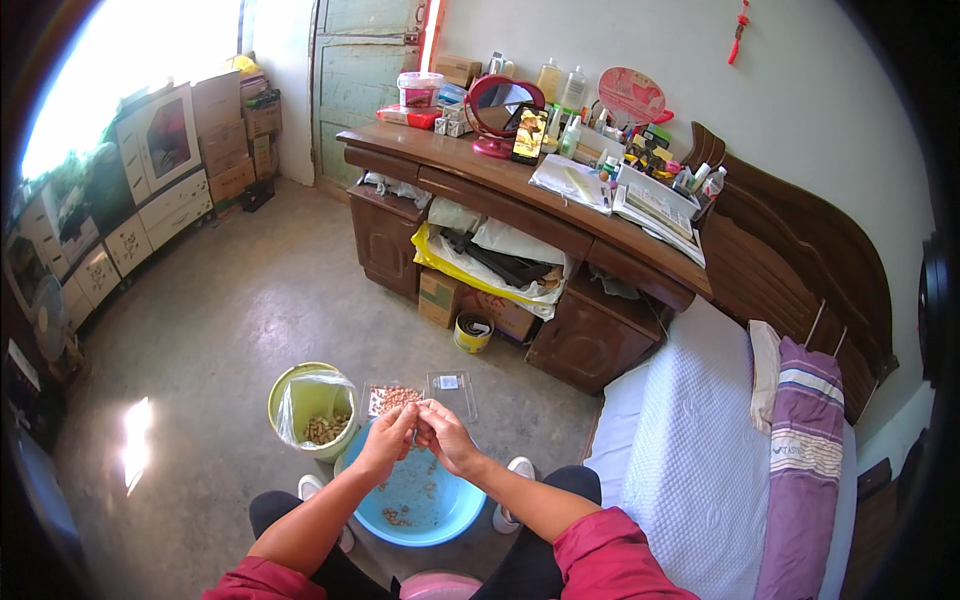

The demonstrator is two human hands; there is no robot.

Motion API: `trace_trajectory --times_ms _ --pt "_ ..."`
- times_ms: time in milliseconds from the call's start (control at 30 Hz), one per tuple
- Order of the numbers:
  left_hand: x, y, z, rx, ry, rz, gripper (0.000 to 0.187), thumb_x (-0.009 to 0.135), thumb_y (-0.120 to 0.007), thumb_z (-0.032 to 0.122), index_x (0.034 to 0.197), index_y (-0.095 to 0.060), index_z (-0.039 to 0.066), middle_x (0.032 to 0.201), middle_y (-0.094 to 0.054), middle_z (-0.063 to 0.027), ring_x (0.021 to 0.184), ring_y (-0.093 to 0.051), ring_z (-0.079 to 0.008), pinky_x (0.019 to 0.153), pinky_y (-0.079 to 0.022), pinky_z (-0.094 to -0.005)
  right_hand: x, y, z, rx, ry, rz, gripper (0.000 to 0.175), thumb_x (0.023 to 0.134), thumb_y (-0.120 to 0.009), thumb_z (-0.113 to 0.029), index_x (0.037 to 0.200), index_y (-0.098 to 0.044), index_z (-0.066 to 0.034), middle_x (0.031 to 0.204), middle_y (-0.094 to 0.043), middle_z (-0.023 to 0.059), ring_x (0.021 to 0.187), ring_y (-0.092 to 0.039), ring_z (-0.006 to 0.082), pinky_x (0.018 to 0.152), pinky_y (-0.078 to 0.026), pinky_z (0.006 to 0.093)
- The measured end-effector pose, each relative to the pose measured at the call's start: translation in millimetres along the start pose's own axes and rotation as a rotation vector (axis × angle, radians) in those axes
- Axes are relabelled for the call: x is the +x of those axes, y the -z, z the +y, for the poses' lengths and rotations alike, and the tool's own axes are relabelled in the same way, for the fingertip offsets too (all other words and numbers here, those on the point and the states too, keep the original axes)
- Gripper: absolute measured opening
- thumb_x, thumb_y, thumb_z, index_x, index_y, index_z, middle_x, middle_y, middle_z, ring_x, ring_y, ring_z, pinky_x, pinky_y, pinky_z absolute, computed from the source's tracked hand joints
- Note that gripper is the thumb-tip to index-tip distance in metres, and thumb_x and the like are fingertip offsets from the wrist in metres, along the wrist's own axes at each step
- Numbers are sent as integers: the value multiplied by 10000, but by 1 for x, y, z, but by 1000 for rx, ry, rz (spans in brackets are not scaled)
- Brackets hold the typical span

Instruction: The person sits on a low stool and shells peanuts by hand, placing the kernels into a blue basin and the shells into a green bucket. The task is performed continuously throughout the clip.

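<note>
My left hand point(391, 439) and my right hand point(445, 438) meet at the fingertips above the far part of a light-blue plastic basin point(459, 517). Their thumbs and forefingers pinch a small item that the fingers hide almost wholly; I cannot tell for sure what it is. Several unshelled peanuts point(395, 516) and brown bits lie on the basin's floor. Just beyond my hands, a clear plastic box point(367, 401) holds reddish shelled peanuts point(394, 397), its clear lid point(466, 397) lying to the right. Left of the basin stands a yellow-green bucket point(279, 397), bag-lined, with peanut shells point(328, 429) inside.
My shoes point(514, 491) flank the basin. A bed point(690, 420) stands close on the right. Ahead is a wooden desk point(480, 180) bearing a phone point(529, 135), a round mirror point(499, 105), bottles and papers. A yellow tin point(472, 343) sits on the concrete floor point(225, 300) before it.
</note>
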State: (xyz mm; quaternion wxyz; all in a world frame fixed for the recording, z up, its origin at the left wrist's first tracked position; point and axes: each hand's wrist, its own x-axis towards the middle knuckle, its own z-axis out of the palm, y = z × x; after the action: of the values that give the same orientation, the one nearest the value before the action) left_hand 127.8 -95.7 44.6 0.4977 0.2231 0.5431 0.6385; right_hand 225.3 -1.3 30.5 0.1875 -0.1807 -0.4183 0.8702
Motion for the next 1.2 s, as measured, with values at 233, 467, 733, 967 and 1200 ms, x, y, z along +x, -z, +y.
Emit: trace_trajectory --times_ms 233,467,733,967,1200 --pt "-6 -4 1 7 -77 -7 345 989 -450 360 769 -513 102 592 -446 33 453 -365 -45 395 -281 -209 0 -5 -3 -53 105 -11 205 972 -499 -342 913 -505 -146 707 -476 -68 531 -387 20 476 -303 178" --pt "-3 -3 -15 294 -267 65 309 997 -449 246 776 -511 41 599 -462 15 534 -435 -64 473 -356 -243 3 1 17 -88 130 91 205 974 -504 -314 866 -482 -142 653 -436 -78 523 -364 13 452 -292 182" --pt "0 -7 -27 355 -294 159 360 999 -414 256 767 -535 8 592 -512 -34 535 -476 -104 490 -392 -283 5 7 32 -338 307 167 213 992 -474 -259 848 -436 -107 655 -424 -48 550 -396 28 471 -335 198" --pt "2 -4 -25 469 -331 196 364 990 -416 259 809 -558 -23 627 -568 -99 559 -551 -163 518 -432 -323 8 10 27 -406 304 122 194 999 -452 -248 874 -450 -99 691 -451 -46 571 -417 28 497 -367 195" --pt "6 -6 -29 555 -437 222 348 984 -412 263 829 -548 -17 643 -563 -129 544 -533 -187 515 -425 -333 9 15 29 -323 235 137 151 994 -460 -245 930 -487 -111 721 -463 -67 603 -429 12 515 -370 177"
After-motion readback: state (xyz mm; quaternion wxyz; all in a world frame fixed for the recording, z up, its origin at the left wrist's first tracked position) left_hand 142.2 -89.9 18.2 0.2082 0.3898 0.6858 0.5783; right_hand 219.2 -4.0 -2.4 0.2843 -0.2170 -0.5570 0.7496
